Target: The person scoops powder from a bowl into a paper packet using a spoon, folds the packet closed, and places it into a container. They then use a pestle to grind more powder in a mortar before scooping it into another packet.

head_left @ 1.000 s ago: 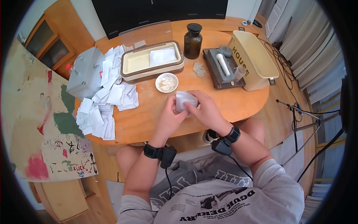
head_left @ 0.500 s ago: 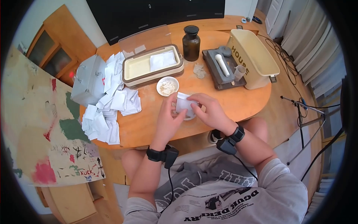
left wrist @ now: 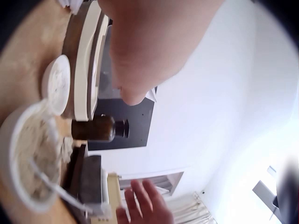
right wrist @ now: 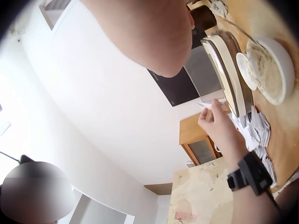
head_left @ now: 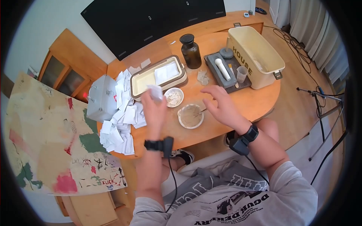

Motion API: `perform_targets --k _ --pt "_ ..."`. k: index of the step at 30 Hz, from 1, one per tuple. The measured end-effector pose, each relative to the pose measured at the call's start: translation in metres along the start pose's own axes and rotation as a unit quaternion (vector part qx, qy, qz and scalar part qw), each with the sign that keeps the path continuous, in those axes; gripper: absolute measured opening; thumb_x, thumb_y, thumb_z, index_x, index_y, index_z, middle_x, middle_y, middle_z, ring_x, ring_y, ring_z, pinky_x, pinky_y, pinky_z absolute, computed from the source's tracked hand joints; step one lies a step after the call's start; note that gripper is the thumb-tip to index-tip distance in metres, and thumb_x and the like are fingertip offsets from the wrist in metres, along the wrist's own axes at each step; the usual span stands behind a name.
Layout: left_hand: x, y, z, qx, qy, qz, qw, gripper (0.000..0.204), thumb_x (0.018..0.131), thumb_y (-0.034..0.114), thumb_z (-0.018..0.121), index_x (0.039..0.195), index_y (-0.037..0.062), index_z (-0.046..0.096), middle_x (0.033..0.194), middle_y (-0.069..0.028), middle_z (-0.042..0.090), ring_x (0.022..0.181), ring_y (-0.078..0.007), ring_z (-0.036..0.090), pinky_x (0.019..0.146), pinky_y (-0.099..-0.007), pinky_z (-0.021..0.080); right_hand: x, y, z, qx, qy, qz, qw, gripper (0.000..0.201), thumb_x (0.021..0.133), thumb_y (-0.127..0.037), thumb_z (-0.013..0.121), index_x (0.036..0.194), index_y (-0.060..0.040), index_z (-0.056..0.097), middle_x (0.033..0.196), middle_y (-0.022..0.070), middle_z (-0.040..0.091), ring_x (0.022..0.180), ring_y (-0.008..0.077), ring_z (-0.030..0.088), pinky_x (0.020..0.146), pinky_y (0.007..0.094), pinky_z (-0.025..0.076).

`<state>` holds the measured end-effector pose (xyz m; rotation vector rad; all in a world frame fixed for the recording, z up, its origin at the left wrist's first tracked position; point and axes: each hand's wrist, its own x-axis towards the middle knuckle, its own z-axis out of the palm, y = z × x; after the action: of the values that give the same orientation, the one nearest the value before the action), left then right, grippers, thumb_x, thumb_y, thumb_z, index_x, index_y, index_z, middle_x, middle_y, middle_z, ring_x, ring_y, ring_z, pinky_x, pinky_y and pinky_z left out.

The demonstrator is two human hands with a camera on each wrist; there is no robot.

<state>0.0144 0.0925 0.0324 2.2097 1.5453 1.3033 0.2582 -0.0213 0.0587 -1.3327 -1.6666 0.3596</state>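
Observation:
My left hand (head_left: 154, 113) pinches a small folded white paper packet (head_left: 154, 91) by its edge, raised in front of the cream box with a brown rim (head_left: 136, 92). The right hand (head_left: 224, 107) hovers over the right side of a white bowl (head_left: 180, 119), fingers spread and holding nothing. Beige-grey powder (head_left: 189, 115) fills the bowl, and a thin-handled spoon (head_left: 201, 112) leans in it. Just behind stands a smaller white bowl (head_left: 182, 94) with pale powder remains. In the left wrist view, the left hand (left wrist: 149, 42) hides most of the packet.
Many white packets (head_left: 128, 124) are heaped at the left beside a silver case (head_left: 101, 98). Toward the back stand a dark bottle (head_left: 190, 52), a tray (head_left: 245, 86) bearing a white pestle (head_left: 222, 69) and a plastic cup (head_left: 242, 73), and a cream HOUSE bin (head_left: 241, 54).
Both hands were together on the packet over the bowl. The right hand has let go, and the left has carried the packet leftward, uncovering the powder bowl. The head view has shifted.

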Motion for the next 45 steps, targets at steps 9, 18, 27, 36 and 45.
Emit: perform_targets --k 9,18,27,36,45 --pt "0.116 -0.083 0.05 0.096 -0.071 -0.042 0.992 0.059 0.081 0.023 0.075 0.125 -0.0043 0.046 0.123 -0.0302 0.052 0.115 -0.0465 0.053 0.098 -0.0468 0.046 -0.005 0.012 0.002 0.01 -0.014 0.017 1.0 0.024 0.089 -0.01 0.065 0.113 -0.0033 0.063 0.114 0.0153 0.059 0.113 0.0354 0.054 0.1 0.042 0.045" --pt "0.118 -0.103 0.054 0.149 -0.167 -0.058 0.973 0.055 0.088 0.037 0.07 0.123 -0.0025 0.056 0.118 -0.0295 0.063 0.111 -0.0448 0.061 0.094 -0.0484 0.05 -0.009 0.008 0.0 -0.003 -0.044 0.0 0.999 0.023 0.088 -0.009 0.065 0.11 -0.0009 0.063 0.112 0.0167 0.06 0.109 0.0361 0.055 0.097 0.0432 0.046" --pt "0.078 -0.145 -0.097 0.104 -0.053 -0.075 0.99 0.027 0.092 0.023 0.065 0.101 -0.0024 0.067 0.089 -0.0181 0.071 0.086 -0.0321 0.069 0.081 -0.0405 0.053 -0.011 0.021 0.008 -0.078 -0.09 0.076 0.99 0.027 0.09 -0.02 0.067 0.107 0.0012 0.066 0.102 0.0209 0.067 0.098 0.0384 0.063 0.088 0.0452 0.051" --pt "-0.003 -0.125 -0.099 0.328 -0.132 -0.073 0.933 0.072 0.075 0.038 0.084 0.128 0.001 0.053 0.112 -0.0197 0.064 0.109 -0.0386 0.059 0.09 -0.0519 0.047 -0.011 0.017 0.023 0.019 -0.158 0.088 0.983 0.021 0.091 -0.016 0.066 0.099 0.0032 0.067 0.087 0.0207 0.07 0.079 0.0346 0.07 0.073 0.0416 0.055" --pt "-0.01 -0.118 -0.093 0.323 -0.103 -0.091 0.936 0.07 0.075 0.019 0.077 0.136 0.0015 0.047 0.118 -0.0219 0.059 0.114 -0.04 0.056 0.095 -0.052 0.045 -0.013 0.012 0.037 0.054 -0.112 0.036 0.992 0.017 0.092 -0.014 0.065 0.097 0.0018 0.068 0.089 0.0194 0.069 0.079 0.0344 0.066 0.072 0.041 0.053"
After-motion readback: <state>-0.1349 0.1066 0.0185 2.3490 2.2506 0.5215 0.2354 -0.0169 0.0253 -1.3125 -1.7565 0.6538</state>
